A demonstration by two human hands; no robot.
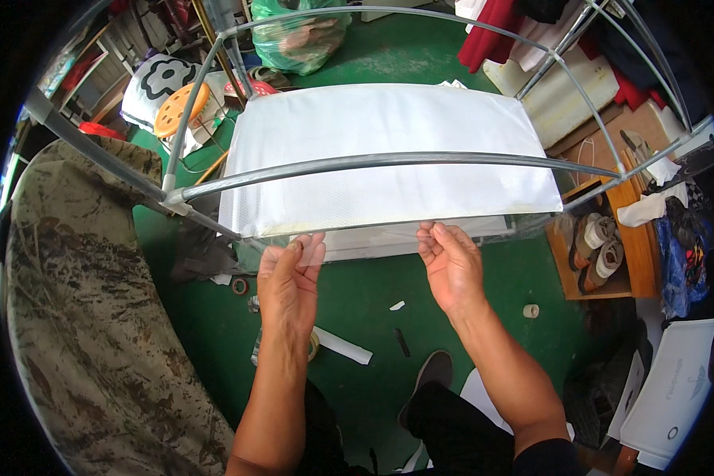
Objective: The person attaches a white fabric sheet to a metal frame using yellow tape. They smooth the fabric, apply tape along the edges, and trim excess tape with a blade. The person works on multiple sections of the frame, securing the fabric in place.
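Film, clear, is pinched in the left hand and, seemingly, the right hand too, thumbs against fingers, beside the white sheet.

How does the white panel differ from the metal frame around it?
The white panel is one broad, flat surface, while the metal frame is thin round tubes with open gaps between them. The white panel looks matte, whereas the metal frame is grey with a shine. The white panel lies low, while tubes of the metal frame rise above it. Both stand over the green floor.
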